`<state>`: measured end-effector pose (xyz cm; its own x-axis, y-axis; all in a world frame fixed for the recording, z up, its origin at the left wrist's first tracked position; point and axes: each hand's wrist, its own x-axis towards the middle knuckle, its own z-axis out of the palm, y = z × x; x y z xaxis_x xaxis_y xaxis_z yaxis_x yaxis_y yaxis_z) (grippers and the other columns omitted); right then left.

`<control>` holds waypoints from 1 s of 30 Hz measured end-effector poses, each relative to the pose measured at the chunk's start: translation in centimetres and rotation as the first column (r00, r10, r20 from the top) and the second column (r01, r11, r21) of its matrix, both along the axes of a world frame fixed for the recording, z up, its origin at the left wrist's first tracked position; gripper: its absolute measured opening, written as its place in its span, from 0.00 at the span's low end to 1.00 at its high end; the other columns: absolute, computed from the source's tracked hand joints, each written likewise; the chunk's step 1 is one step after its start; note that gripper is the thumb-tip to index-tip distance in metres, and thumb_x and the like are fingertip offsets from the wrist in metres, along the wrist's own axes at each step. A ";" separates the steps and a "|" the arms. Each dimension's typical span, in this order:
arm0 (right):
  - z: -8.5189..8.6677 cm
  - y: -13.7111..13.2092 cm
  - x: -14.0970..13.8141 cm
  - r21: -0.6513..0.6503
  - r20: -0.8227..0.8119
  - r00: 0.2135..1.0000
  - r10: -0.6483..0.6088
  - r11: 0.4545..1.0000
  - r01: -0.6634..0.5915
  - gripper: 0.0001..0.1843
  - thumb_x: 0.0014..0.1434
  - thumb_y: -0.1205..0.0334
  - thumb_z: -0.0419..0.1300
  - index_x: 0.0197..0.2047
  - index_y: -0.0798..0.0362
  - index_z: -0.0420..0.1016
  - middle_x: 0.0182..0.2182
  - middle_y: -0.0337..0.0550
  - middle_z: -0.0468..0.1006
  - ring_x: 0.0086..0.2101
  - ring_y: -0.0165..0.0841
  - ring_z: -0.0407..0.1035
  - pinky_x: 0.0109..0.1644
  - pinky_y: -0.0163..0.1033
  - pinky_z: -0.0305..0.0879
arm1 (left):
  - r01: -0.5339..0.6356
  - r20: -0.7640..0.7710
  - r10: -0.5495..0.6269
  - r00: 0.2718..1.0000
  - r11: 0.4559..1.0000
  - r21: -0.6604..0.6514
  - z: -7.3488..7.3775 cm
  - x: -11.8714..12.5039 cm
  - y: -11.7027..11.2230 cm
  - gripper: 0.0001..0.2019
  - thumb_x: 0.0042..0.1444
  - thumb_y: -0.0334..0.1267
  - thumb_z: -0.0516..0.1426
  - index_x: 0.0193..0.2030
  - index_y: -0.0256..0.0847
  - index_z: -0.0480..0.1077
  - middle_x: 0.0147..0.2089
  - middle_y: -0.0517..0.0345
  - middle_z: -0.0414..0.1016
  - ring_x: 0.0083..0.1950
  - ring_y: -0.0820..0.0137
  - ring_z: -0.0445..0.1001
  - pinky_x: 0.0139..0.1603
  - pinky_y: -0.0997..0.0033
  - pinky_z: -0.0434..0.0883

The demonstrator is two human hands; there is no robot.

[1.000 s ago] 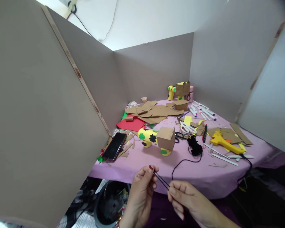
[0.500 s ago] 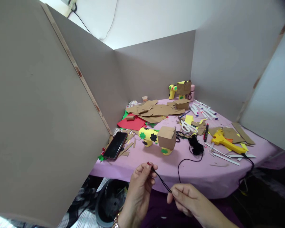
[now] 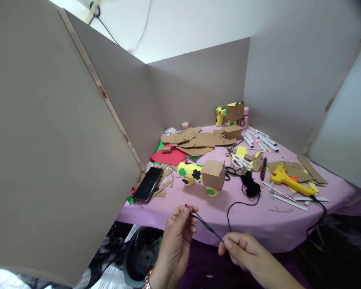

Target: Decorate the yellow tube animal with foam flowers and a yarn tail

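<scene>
My left hand (image 3: pixel 177 237) and my right hand (image 3: pixel 243 251) are both in front of the table's near edge, each pinching a black cord (image 3: pixel 207 228) stretched taut between them. From my right hand the cord loops up onto the pink table (image 3: pixel 249 224) to a black bundle of cord (image 3: pixel 249 185). Just beyond my hands lies a yellow paper-roll animal (image 3: pixel 190 173) with green and black flowers and a cardboard box head (image 3: pixel 213 175).
A phone (image 3: pixel 148 184) lies at the table's left edge. A yellow glue gun (image 3: pixel 287 180), white scissors (image 3: pixel 239 161), markers (image 3: pixel 260 140), cardboard scraps (image 3: pixel 198 140) and red paper (image 3: pixel 170 156) litter the top. Grey boards (image 3: pixel 57 152) wall three sides. A dark bin (image 3: pixel 140 257) stands below.
My hands have drawn a little farther apart, lengthening the stretch of cord between them. My right hand moved right and slightly down.
</scene>
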<state>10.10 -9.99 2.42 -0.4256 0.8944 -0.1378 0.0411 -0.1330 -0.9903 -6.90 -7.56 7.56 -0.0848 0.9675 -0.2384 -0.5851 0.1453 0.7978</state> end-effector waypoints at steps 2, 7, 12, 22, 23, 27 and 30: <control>0.0 -0.1 0.0 0.001 -0.003 1.000 0.007 1.000 -0.007 0.28 0.56 0.37 0.49 0.30 0.55 0.71 0.16 0.29 0.50 0.20 0.26 0.44 0.23 0.34 0.39 | -0.019 0.011 0.019 1.000 1.000 -0.008 0.1 0.0 -0.1 0.13 0.39 0.37 0.68 0.28 0.34 0.71 0.31 0.58 0.76 0.24 0.81 0.70 0.20 0.86 0.66; 0.3 -0.3 -0.2 0.011 0.012 1.000 0.009 1.000 -0.009 0.29 0.55 0.36 0.49 0.30 0.55 0.71 0.16 0.30 0.50 0.20 0.26 0.44 0.23 0.34 0.39 | -0.054 0.039 0.055 0.998 0.998 -0.031 0.2 0.1 0.0 0.10 0.41 0.34 0.67 0.29 0.35 0.71 0.32 0.58 0.75 0.24 0.81 0.70 0.20 0.86 0.66; -0.1 -0.4 0.1 0.043 0.074 0.996 0.040 0.998 -0.044 0.27 0.58 0.40 0.48 0.29 0.55 0.72 0.16 0.31 0.55 0.20 0.27 0.50 0.24 0.33 0.47 | -0.064 0.055 0.066 0.996 0.997 -0.042 0.1 0.1 0.0 0.11 0.40 0.34 0.67 0.28 0.36 0.70 0.29 0.61 0.74 0.24 0.81 0.68 0.20 0.86 0.64; 1.5 0.5 -1.3 0.389 0.067 0.979 -0.195 0.908 0.154 0.25 0.59 0.51 0.55 0.59 0.47 0.62 0.58 0.45 0.63 0.57 0.38 0.54 0.61 0.41 0.48 | 0.125 -0.086 -0.122 0.989 0.992 0.026 -0.6 1.5 -0.4 0.12 0.40 0.40 0.67 0.23 0.35 0.71 0.24 0.62 0.71 0.23 0.81 0.61 0.27 0.82 0.61; 1.7 0.6 -1.7 0.360 0.007 0.987 -0.158 0.922 0.145 0.24 0.59 0.52 0.56 0.57 0.48 0.64 0.54 0.46 0.67 0.54 0.37 0.59 0.59 0.41 0.52 | 0.132 -0.101 -0.128 0.987 0.991 0.035 -0.7 1.7 -0.4 0.12 0.40 0.41 0.67 0.23 0.35 0.71 0.24 0.62 0.70 0.24 0.81 0.61 0.27 0.81 0.60; 1.7 0.8 -2.5 0.166 -0.172 0.976 -0.134 0.973 0.163 0.16 0.56 0.52 0.59 0.45 0.52 0.70 0.29 0.37 0.71 0.31 0.31 0.64 0.37 0.35 0.62 | 0.113 -0.172 -0.103 0.980 0.992 0.052 -1.2 1.8 -0.6 0.12 0.40 0.41 0.67 0.22 0.36 0.70 0.23 0.63 0.69 0.23 0.80 0.58 0.27 0.79 0.58; 1.5 0.8 -2.2 0.031 -0.213 0.970 -0.114 0.992 0.124 0.15 0.52 0.50 0.62 0.30 0.54 0.70 0.20 0.32 0.63 0.23 0.27 0.58 0.29 0.33 0.55 | 0.117 -0.191 -0.108 0.976 0.993 0.033 -1.4 1.8 -0.5 0.12 0.39 0.41 0.67 0.22 0.36 0.70 0.25 0.60 0.72 0.23 0.79 0.58 0.27 0.78 0.57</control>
<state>7.89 -9.16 3.93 -0.3310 0.9435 -0.0167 -0.1819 -0.0812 -0.9800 -5.08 -8.06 6.15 -0.0143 0.9825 -0.1856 -0.4058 0.1640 0.8991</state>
